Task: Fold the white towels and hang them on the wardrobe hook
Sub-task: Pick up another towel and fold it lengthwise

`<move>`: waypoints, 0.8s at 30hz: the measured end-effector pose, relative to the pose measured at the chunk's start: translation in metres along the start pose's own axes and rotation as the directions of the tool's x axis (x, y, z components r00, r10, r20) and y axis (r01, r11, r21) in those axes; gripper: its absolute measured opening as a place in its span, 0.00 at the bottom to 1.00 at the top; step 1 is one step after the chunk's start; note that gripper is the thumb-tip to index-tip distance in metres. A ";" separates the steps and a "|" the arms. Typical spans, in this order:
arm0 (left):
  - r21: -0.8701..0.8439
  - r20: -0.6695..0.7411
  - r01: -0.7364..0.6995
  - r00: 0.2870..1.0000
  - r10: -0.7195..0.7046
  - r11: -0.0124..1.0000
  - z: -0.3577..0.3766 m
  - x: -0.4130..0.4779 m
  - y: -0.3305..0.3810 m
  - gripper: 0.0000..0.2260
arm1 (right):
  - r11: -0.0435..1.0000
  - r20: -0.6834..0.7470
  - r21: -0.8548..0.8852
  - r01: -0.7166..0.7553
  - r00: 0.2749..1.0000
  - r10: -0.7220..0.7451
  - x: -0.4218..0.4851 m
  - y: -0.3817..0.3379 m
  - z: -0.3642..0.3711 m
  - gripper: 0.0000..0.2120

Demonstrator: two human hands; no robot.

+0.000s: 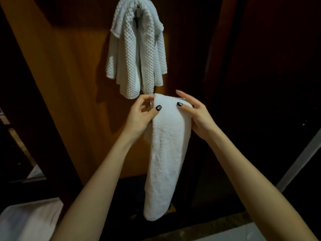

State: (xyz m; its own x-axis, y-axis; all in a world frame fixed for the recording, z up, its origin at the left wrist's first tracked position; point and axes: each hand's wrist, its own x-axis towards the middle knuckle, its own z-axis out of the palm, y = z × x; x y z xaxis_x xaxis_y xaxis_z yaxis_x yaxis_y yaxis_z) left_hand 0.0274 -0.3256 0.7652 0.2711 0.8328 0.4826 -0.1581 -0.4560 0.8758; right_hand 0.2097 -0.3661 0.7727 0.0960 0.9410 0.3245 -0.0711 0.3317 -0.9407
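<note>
A plain white towel (166,153), folded into a long narrow strip, hangs down in front of me. My left hand (141,115) pinches its upper left edge between thumb and fingers. My right hand (196,113) holds the upper right corner, thumb on the front and fingers behind. Just above them a white waffle-textured towel (137,54) is draped over the metal hook (138,12) on the wooden wardrobe door (73,70). Most of the hook is hidden by that towel.
A dark wardrobe panel (260,66) stands to the right of the lit door. White fabric (26,221) lies at the lower left. A pale strip (298,162) runs diagonally at the right edge. The floor below is dark.
</note>
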 end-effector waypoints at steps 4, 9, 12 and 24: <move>-0.045 0.243 0.078 0.968 -0.065 0.996 -0.003 -0.020 -0.015 0.29 | 1.000 -0.016 0.009 0.008 1.000 -0.008 0.009 -0.012 -0.003 0.19; -0.117 0.123 0.072 0.991 -0.058 0.990 0.002 -0.035 -0.036 0.31 | 0.997 -0.034 0.071 -0.029 0.999 0.032 0.018 -0.018 -0.012 0.19; -0.127 0.038 0.033 0.999 -0.029 0.991 0.013 -0.040 -0.042 0.28 | 0.990 -0.025 0.127 -0.054 0.998 0.058 0.020 -0.020 -0.012 0.18; -0.042 0.081 0.002 0.997 0.001 0.999 0.030 -0.052 -0.054 0.11 | 0.919 0.002 0.391 -0.042 0.999 0.045 0.028 -0.025 -0.018 0.17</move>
State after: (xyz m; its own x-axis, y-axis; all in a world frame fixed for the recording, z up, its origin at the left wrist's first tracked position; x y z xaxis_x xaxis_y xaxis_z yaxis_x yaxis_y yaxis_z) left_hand 0.0498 -0.3537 0.6929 0.3468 0.8042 0.4827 -0.1975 -0.4405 0.8758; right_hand 0.2322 -0.3491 0.8038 0.0911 0.9550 0.2822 -0.4576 0.2919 -0.8399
